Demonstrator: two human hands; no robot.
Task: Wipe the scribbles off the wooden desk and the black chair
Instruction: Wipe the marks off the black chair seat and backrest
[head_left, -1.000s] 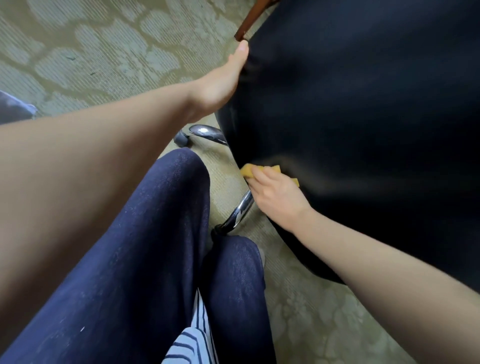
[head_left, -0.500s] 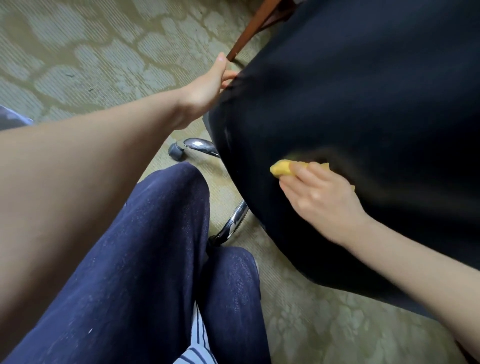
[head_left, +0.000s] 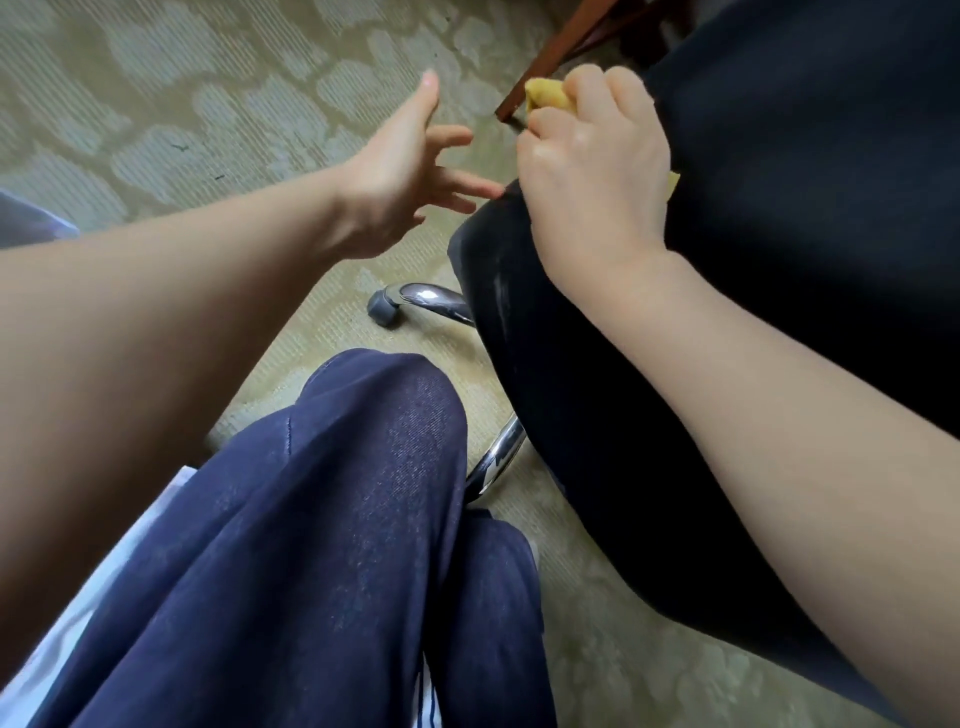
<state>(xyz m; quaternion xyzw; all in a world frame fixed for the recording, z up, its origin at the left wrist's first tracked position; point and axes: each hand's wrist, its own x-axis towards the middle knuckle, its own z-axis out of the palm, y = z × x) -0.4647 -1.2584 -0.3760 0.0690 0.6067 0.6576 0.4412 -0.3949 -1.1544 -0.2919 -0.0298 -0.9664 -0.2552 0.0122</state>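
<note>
The right hand (head_left: 592, 171) clenches a bunched yellow cloth (head_left: 545, 96) against the upper edge of the black chair (head_left: 779, 260), probably to scrub marks there, while the left hand (head_left: 400, 176) hovers just beside that edge, fingers spread and holding nothing, seemingly ready to steady it.

I get soft, even light, a bright glint on the chrome leg (head_left: 427, 298), the black chair (head_left: 789, 218) underexposed, edges stretched wide

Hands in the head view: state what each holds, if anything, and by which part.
The right hand grips the yellow cloth bunched at its middle, both ends showing past the curled fingers. The left hand holds nothing, its fingers spread.
</note>
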